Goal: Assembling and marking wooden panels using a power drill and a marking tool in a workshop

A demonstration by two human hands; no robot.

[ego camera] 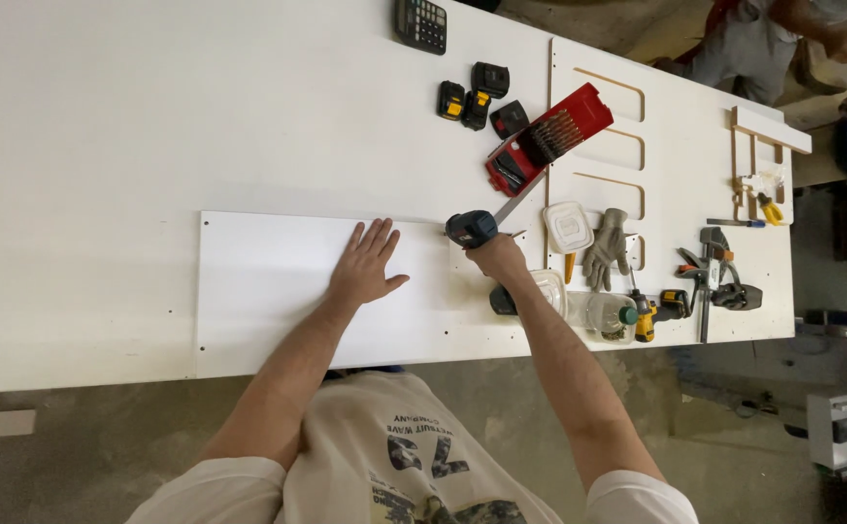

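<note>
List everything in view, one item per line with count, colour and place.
white panel: one, white, lying on the workbench under the left hand
workbench: one, white, fills the upper view
calculator: one, black, top edge
batteries: about four, black and yellow, below the calculator
drill bit case: one, red, open, right of the batteries
glove: one, grey, right of centre
clamps: black, count unclear, far right
left hand: flat on the panel
right hand: grip closed on the drill, dark blue, at the panel's right end
</note>
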